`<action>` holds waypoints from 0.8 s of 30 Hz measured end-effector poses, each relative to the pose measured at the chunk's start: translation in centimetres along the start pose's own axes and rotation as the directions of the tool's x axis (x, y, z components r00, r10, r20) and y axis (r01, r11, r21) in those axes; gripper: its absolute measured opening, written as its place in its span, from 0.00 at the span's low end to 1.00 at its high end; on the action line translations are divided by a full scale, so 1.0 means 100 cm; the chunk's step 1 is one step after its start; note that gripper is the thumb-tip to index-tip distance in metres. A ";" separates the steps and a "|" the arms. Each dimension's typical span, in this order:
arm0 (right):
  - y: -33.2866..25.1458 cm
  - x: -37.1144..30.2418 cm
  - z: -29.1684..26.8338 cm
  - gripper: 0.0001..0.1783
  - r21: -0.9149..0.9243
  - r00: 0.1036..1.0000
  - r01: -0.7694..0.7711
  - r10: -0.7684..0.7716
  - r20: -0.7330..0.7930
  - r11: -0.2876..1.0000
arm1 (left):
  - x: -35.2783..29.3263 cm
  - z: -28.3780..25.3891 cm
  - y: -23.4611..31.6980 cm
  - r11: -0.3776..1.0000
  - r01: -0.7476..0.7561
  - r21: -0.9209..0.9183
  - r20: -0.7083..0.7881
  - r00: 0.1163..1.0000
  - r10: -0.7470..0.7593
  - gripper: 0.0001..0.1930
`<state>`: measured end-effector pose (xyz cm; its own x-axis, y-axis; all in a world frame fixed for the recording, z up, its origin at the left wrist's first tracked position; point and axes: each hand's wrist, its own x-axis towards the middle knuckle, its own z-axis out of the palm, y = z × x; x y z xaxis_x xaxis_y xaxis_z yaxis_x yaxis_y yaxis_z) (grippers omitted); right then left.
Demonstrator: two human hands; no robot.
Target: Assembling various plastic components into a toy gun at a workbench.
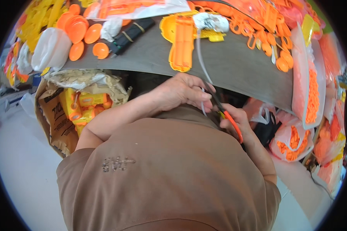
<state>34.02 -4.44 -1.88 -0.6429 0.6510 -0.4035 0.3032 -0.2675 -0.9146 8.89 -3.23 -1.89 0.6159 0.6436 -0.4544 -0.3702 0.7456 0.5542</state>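
Brown shirt fabric fills the lower middle of the view, with a small silvery emblem on it. Above it, just below the edge of the grey table, the left hand is curled around a thin clear tube that runs up to a white cloth wad on the tabletop. The right hand is closed on a pair of orange-handled scissors, whose dark blades point up toward the tube beside the left fingers; whether the blades touch the tube cannot be told. One yellow and orange plastic toy body lies on the table next to the tube. At the left stands one open brown cardboard box, black print on its flap, holding yellow and orange parts. Four or so orange caps sit at the table's left end near a white bag. At the right, two clear plastic bags of small orange pieces hang by the table edge.
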 end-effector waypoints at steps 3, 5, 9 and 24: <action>-0.001 0.000 -0.013 0.32 -0.212 0.958 0.219 -0.250 -0.137 0.953 | -0.006 0.006 0.000 0.988 0.045 0.150 0.009 0.999 -0.046 0.17; -0.001 0.002 -0.034 0.36 -0.411 0.909 0.185 -0.314 -0.273 0.893 | -0.008 0.007 0.000 0.930 -0.017 0.368 0.061 0.998 -0.005 0.15; -0.024 0.012 -0.071 0.28 -0.744 0.851 -0.025 -0.376 -0.367 0.668 | -0.044 0.018 0.019 0.826 -0.326 0.459 0.061 0.940 0.337 0.10; -0.067 0.047 -0.076 0.24 -0.960 0.797 -0.160 -0.544 -0.264 0.231 | -0.228 -0.165 0.153 0.181 0.598 0.781 -0.215 -0.014 0.977 0.09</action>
<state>34.33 5.84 2.50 -0.4916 0.8514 0.1828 0.8478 0.5159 -0.1227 -22.25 -3.63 5.43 -0.5198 0.7561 0.3976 0.8444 0.3841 0.3735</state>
